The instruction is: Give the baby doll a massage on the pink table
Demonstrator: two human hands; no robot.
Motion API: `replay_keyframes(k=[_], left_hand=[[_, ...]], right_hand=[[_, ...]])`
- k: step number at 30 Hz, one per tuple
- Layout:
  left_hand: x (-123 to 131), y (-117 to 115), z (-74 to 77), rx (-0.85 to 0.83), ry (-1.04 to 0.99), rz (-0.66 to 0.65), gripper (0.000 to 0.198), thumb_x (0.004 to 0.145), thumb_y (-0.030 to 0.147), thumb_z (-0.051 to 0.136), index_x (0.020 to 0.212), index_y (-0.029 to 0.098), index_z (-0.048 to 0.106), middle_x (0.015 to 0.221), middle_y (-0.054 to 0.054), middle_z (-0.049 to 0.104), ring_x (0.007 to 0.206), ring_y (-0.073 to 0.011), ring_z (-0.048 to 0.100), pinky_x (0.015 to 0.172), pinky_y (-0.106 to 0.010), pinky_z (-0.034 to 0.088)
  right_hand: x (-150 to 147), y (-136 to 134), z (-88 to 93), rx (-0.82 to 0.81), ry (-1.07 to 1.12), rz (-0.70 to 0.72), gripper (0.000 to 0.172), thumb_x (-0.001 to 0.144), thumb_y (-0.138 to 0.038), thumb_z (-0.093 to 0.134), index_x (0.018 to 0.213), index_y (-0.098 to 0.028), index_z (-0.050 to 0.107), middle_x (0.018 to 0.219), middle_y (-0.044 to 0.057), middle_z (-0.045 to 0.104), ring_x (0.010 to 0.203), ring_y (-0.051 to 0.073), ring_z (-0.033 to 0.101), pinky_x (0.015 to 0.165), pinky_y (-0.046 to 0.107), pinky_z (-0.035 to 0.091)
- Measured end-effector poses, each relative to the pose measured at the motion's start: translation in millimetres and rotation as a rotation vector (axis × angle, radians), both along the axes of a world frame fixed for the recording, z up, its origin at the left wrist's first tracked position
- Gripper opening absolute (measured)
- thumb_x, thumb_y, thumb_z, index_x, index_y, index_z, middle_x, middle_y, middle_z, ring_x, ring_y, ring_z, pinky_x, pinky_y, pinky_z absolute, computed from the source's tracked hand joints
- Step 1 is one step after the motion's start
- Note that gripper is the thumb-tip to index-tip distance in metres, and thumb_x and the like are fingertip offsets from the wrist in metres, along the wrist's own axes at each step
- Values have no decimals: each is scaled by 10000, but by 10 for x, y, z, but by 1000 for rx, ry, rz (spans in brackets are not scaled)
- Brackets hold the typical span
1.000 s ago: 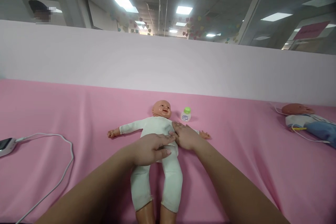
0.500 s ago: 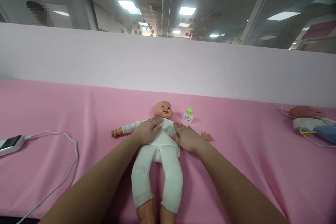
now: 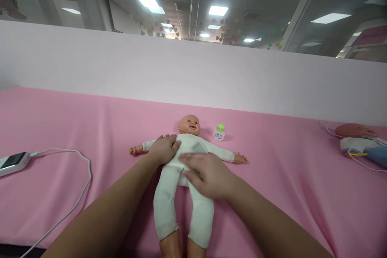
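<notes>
A baby doll [image 3: 193, 144] in white clothes lies on its back on the pink sheet, head toward the wall and arms spread. My left hand [image 3: 165, 148] rests flat against the left side of its chest near the shoulder, fingers extended. Over the belly and hip is my right hand [image 3: 208, 171], slightly blurred, its fingers stretched out across the doll's middle; whether it presses on the cloth I cannot tell. Neither hand grasps anything. Beside the doll's head stands a small clear bottle [image 3: 219, 134] with a green cap and a printed label.
A white handheld device [image 3: 15, 163] with a dark screen and a white cable [image 3: 87, 185] lies at the left. At the far right is a second doll [image 3: 356, 131] with tubing. A low white wall [image 3: 193, 72] runs behind the pink sheet [image 3: 272, 201]. A person's blurred head shows upper left.
My right hand has moved from the doll's chest down and left to its belly, uncovering the doll's right-side arm. My left hand has slid slightly outward toward the chest's left edge.
</notes>
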State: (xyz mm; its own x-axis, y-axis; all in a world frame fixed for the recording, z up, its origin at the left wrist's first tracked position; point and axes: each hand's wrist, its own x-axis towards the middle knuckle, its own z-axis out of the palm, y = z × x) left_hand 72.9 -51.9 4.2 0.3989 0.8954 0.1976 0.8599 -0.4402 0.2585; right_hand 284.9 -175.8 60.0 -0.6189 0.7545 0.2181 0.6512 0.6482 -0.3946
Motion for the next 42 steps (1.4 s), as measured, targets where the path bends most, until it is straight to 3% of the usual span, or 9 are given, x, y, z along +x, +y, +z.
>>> replay_keyframes(k=[2,4,10,15,23,32,35,39,42], left_hand=[[2,4,-5,2,-2,-2,587,1057,537,264,1371,168,595,1438,-162,643,1421,-332,519,1216,-519,296],[4,8,-16,6,0,-4,580,1060,524,261,1367,165,596,1427,-165,650,1426,-329,513,1220,-524,286],[23,-17,-29,-21,17,9,609,1057,532,271,1431,137,545,1535,-190,553,1485,-344,441,1233,-525,266],[29,-31,-23,-12,27,7,620,1059,525,271,1470,127,512,1549,-196,536,1488,-336,440,1238,-528,266],[-4,-23,-61,-37,-4,2,696,1057,569,241,1531,116,475,1583,-174,502,1504,-336,417,1260,-516,233],[3,-193,111,-44,-99,-2,597,1020,499,398,1486,157,549,1575,-146,521,1483,-313,458,1254,-479,292],[80,-449,305,-141,-292,-162,609,974,471,539,1522,204,539,1595,-92,503,1476,-290,471,1227,-428,366],[171,-797,555,-545,-463,-622,447,1020,458,531,1423,312,658,1451,15,653,1372,-260,588,1168,-409,449],[197,-899,623,-600,-473,-724,392,1029,421,544,1373,317,702,1414,28,681,1373,-258,587,1160,-384,453]], right_hand=[[-88,-77,-21,-57,103,198,464,1033,-415,505,1460,-266,610,1484,26,634,1400,209,566,1208,360,399],[-114,-52,-75,-87,122,237,501,1013,-464,566,1470,-261,600,1502,43,617,1435,222,532,1247,392,347],[45,298,-211,-119,-45,41,787,1018,-686,420,1635,-207,326,1707,96,273,1607,297,204,1315,536,70],[135,506,-294,-126,-92,-90,814,1036,-692,309,1660,-174,240,1738,92,177,1625,269,120,1315,499,74],[380,670,-326,-221,-211,-472,811,1036,-687,250,1653,-160,281,1707,110,303,1573,307,302,1250,467,259],[484,656,-352,-220,-238,-483,737,1060,-620,234,1629,-163,333,1686,137,350,1552,306,348,1230,456,286],[486,657,-345,-222,-229,-485,731,1059,-619,244,1624,-168,346,1685,136,354,1547,313,357,1226,466,295],[498,672,-360,-214,-222,-473,743,1060,-601,256,1626,-126,332,1682,153,355,1553,309,345,1243,462,278],[505,690,-390,-217,-208,-472,760,1056,-623,244,1627,-129,328,1687,149,345,1562,306,328,1250,468,265]])
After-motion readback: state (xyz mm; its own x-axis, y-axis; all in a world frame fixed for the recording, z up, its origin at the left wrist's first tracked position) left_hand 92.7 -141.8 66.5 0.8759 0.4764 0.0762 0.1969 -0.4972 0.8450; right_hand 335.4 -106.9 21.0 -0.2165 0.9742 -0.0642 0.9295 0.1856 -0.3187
